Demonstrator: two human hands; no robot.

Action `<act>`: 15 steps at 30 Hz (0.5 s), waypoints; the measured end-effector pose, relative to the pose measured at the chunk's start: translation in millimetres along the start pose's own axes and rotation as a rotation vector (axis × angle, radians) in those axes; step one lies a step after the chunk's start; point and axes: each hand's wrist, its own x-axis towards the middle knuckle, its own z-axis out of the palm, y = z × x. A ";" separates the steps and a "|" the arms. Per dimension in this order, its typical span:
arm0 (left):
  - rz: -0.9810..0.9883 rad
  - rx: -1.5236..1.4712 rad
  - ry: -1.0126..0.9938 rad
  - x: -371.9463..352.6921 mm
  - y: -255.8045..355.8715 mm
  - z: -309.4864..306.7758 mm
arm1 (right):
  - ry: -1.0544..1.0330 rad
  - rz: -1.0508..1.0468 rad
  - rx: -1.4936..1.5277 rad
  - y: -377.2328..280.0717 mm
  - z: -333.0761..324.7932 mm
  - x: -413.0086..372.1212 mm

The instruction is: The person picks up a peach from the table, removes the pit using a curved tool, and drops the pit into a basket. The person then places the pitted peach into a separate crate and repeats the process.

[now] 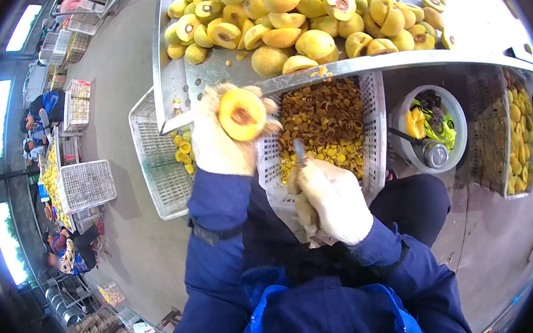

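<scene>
My left hand (219, 142), in a pale glove, is closed around a yellow peach half (236, 127). Its cut face points up toward me, with a reddish-brown hollow in the middle. Lower and to the right, my right hand (338, 208), also gloved, grips a small knife (299, 148) whose narrow metal blade points up and away. The blade is apart from the peach half. Below and beyond the knife is a white crate (373, 130) with many brown and yellow cut scraps. Peach halves (284, 38) are heaped on the metal table (240, 74) beyond my hands.
Another white crate (153, 156) with yellow pieces stands left, under the table corner. On the right are a white bucket (463, 132) holding bags and a metal flask (433, 153), and a peach-filled crate (486, 130). Other people (73, 250) sit at far left among crates.
</scene>
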 end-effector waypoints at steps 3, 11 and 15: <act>-0.109 -0.103 -0.025 -36.1 -22.7 17.8 | 0.048 -0.212 -0.309 3.8 2.8 -4.9; -0.092 -0.409 -0.216 -59.9 -40.5 14.5 | 0.235 -0.391 -0.477 26.3 -0.2 -7.3; -0.118 -0.447 -0.155 -65.2 -37.8 18.1 | 0.275 -0.512 -0.487 35.8 1.6 -5.4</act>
